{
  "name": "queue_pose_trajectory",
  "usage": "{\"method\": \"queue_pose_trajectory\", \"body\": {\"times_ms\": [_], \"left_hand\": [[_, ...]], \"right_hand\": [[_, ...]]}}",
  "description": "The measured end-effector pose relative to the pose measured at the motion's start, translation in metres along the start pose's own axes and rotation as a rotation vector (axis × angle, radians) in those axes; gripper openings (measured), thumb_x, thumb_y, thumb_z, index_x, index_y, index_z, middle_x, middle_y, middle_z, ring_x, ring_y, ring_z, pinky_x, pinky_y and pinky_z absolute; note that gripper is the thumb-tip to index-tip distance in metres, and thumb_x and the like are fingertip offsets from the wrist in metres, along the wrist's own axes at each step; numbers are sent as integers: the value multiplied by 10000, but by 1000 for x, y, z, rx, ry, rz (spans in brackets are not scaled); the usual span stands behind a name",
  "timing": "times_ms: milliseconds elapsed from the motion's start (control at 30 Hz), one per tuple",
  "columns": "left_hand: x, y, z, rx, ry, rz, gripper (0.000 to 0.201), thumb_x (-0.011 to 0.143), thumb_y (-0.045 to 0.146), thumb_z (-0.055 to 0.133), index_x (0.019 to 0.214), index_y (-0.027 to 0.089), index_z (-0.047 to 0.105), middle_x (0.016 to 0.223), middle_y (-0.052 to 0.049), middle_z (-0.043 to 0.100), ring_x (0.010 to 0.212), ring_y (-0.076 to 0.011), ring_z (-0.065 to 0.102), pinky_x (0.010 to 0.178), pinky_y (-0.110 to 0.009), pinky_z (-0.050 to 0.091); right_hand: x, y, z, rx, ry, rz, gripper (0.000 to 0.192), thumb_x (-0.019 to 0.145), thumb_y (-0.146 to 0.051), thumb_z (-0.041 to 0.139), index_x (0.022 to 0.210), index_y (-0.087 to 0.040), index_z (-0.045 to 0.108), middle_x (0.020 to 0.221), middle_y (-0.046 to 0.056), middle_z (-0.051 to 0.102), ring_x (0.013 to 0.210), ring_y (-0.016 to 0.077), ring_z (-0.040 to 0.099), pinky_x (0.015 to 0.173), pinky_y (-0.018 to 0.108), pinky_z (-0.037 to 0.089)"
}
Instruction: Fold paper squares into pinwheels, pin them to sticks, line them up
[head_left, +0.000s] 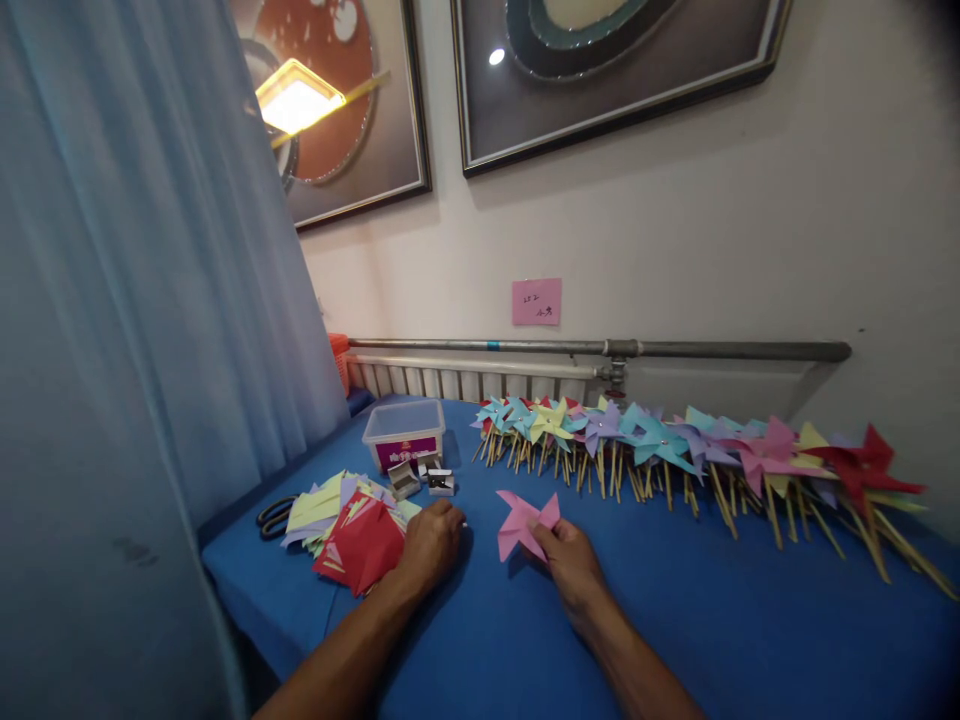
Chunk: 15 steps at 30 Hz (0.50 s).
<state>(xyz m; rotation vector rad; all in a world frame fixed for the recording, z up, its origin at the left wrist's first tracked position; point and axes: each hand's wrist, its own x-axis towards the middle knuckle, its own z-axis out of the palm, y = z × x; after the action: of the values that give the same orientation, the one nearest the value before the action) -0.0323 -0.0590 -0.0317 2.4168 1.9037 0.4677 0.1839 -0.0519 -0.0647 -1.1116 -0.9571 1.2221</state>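
Observation:
A pink paper pinwheel without a stick is pinched in my right hand, thumb on top, a little above the blue cloth. My left hand is closed low over the table with its fingers curled. A tiny pale speck shows at its fingertips, too small to name. Beside that hand lies a pile of cut paper, with red sheets over yellow and purple ones. Just beyond it are small open boxes, one a white box with dark bits inside, another a grey box.
A clear plastic tub stands behind the boxes. Black-handled scissors lie left of the paper. Finished pinwheels on sticks line the table's back right, below a metal pipe. A blue curtain hangs at the left.

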Motion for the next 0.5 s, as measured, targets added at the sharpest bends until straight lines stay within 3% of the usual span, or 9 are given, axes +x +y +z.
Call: {"method": "queue_pose_trajectory", "body": {"times_ms": [500], "left_hand": [[19, 4, 2, 137, -54, 66, 355, 990, 192, 402, 927, 159, 750, 998, -127, 707, 938, -245, 659, 766, -336, 439]], "right_hand": [[-1, 1, 0, 30, -11, -15, 311, 654, -491, 787, 731, -198, 715, 654, 28, 721, 670, 230, 676, 619, 302, 510]]}}
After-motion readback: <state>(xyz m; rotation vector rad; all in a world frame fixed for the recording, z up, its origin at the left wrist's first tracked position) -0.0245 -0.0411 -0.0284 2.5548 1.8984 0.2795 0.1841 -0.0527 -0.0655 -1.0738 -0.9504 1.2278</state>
